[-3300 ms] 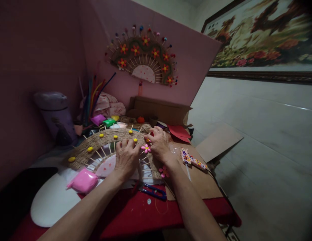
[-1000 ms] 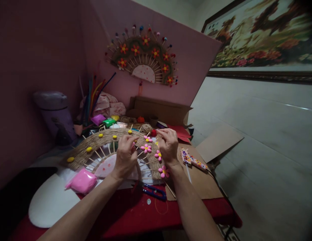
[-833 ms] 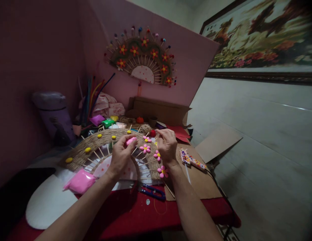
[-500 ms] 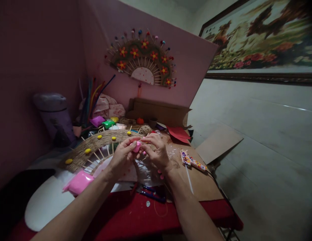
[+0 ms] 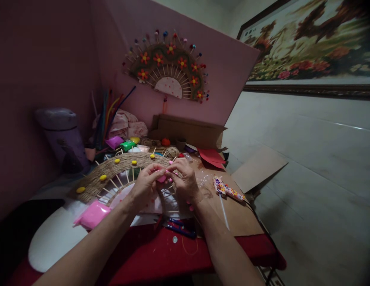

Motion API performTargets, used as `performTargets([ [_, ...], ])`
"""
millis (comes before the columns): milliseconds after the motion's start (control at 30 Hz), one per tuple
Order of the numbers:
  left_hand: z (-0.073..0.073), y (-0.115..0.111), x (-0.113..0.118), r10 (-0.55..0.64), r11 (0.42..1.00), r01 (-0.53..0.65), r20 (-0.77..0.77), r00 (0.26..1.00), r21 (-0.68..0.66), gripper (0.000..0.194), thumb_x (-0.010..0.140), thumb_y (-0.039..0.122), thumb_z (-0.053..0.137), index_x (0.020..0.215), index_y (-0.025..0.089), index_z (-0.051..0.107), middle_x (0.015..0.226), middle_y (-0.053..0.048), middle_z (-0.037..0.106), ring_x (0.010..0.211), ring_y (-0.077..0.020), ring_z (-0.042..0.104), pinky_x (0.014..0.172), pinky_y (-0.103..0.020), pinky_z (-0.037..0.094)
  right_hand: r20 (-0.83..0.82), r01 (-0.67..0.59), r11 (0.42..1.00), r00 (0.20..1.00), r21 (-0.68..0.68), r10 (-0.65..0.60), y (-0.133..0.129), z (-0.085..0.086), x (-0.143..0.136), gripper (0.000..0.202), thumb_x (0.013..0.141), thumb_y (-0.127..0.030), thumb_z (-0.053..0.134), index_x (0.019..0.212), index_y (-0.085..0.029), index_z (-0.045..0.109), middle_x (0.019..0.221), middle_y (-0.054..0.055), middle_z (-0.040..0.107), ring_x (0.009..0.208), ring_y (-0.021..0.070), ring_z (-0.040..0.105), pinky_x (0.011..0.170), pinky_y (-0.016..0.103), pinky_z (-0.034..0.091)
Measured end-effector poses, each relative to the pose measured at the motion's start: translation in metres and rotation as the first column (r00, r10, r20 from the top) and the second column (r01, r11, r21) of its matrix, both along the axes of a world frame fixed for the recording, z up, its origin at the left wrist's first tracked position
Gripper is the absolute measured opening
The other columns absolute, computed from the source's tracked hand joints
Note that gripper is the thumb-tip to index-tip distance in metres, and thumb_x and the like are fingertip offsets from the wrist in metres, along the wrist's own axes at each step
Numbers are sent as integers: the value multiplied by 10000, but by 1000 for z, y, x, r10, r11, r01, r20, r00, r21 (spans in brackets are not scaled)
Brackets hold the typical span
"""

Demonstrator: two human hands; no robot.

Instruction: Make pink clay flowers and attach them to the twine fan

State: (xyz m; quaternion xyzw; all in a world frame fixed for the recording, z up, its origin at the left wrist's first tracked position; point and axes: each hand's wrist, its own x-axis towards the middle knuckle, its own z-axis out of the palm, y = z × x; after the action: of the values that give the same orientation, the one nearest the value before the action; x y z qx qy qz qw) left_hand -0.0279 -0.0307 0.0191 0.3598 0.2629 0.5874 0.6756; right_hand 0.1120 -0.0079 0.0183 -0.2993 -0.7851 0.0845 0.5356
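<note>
My left hand (image 5: 145,184) is closed around a lump of pink modelling clay (image 5: 161,178), held between thumb and fingers. My right hand (image 5: 186,182) meets it from the other side, its thumb and fingertips pinching the clay's edge. Both hands are over a half-round fan (image 5: 93,174) of twine and sticks, with yellow clay dots (image 5: 103,177) along its band. Small pink pieces show beside and under the right hand; the hands partly hide the fan's right side. A pink clay packet (image 5: 94,214) lies by my left forearm.
Blue-handled scissors (image 5: 179,228) lie at the red cloth's edge. On the right are a flower-patterned glue gun (image 5: 228,190) with its cord and red paper (image 5: 211,158). A purple tumbler (image 5: 61,139) stands at left. A finished fan (image 5: 169,69) hangs on the pink board behind.
My fingertips have drawn closer together over the pink clay, and less of it shows. The view has shifted slightly; the things on the table stay put.
</note>
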Motion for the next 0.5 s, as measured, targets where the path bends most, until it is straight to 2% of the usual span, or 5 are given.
performTargets([
  [167,5,0,0,100,994,-102,-63,993,-33,310,542,213,795,719,141,550,607,24,600,576,-88,564,562,-210,473,-16,0,998,1000,-55,-1,-1,0,1,68,810,-232,632,745,-216,645,774,21,599,860,184,541,814,354,445],
  [233,5,0,0,116,993,-116,-77,990,1,326,549,237,796,737,145,547,626,22,609,561,-81,555,535,-192,447,-31,-22,994,999,-104,19,-1,1,1,20,783,-229,657,796,-213,659,791,20,625,837,177,558,789,337,458],
  [333,1,1,-2,134,987,-122,-127,983,101,322,596,294,784,768,145,557,644,24,600,548,-61,521,520,-169,409,-47,-36,985,998,-171,29,0,0,1,117,766,-246,673,877,-211,675,815,24,653,771,161,575,731,312,475],
  [500,-9,5,-4,162,975,-131,-173,971,180,295,669,359,739,777,149,562,652,30,562,569,-65,501,529,-174,391,-11,-10,995,1000,-101,8,0,-2,-2,88,815,-262,621,784,-205,679,714,12,623,704,144,554,874,364,466],
])
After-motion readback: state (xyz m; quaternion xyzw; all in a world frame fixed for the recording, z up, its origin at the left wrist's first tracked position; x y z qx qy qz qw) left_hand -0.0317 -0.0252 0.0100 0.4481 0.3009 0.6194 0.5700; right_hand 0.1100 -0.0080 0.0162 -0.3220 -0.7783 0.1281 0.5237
